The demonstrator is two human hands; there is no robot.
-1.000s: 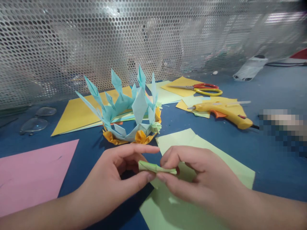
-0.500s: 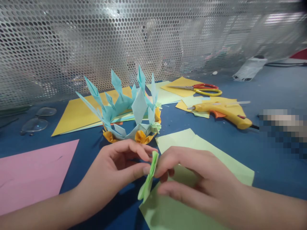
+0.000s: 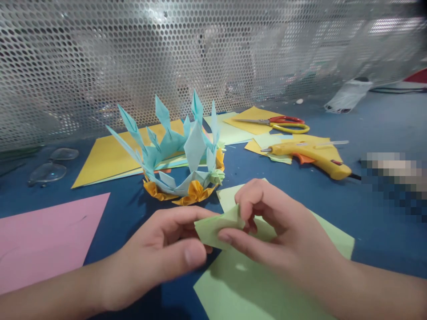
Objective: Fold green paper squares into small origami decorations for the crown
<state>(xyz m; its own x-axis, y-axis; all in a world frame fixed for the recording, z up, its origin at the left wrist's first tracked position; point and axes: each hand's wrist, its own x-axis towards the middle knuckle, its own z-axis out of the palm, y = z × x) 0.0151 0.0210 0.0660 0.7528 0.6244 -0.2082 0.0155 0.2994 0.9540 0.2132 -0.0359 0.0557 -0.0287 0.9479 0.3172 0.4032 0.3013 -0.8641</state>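
Observation:
A small piece of folded light-green paper (image 3: 215, 229) is held over a larger green sheet. My right hand (image 3: 273, 226) pinches its right end, with the thumb on the near face and the fingers bent at the far edge. My left hand (image 3: 167, 249) is closed about its left end. The left fingers run behind the paper, partly hidden, while the thumb sits just off its left edge. Beyond the hands stands a blue folded-paper crown (image 3: 194, 146) with pointed tips. Orange paper flowers (image 3: 196, 192) and a pale green one (image 3: 217, 177) are on its lower rim.
Green sheets (image 3: 253, 289) lie under my right hand, a pink sheet (image 3: 50, 240) at left. Yellow sheets (image 3: 100, 155) lie behind the crown. Scissors (image 3: 287, 124) and a yellow glue gun (image 3: 310, 155) rest at right, glasses (image 3: 50, 172) at left. Perforated metal panel (image 3: 200, 53) behind.
The folded green paper has turned from edge-on to showing its broad face. My right hand has risen slightly and now pinches it; my left thumb has come off it and moved down.

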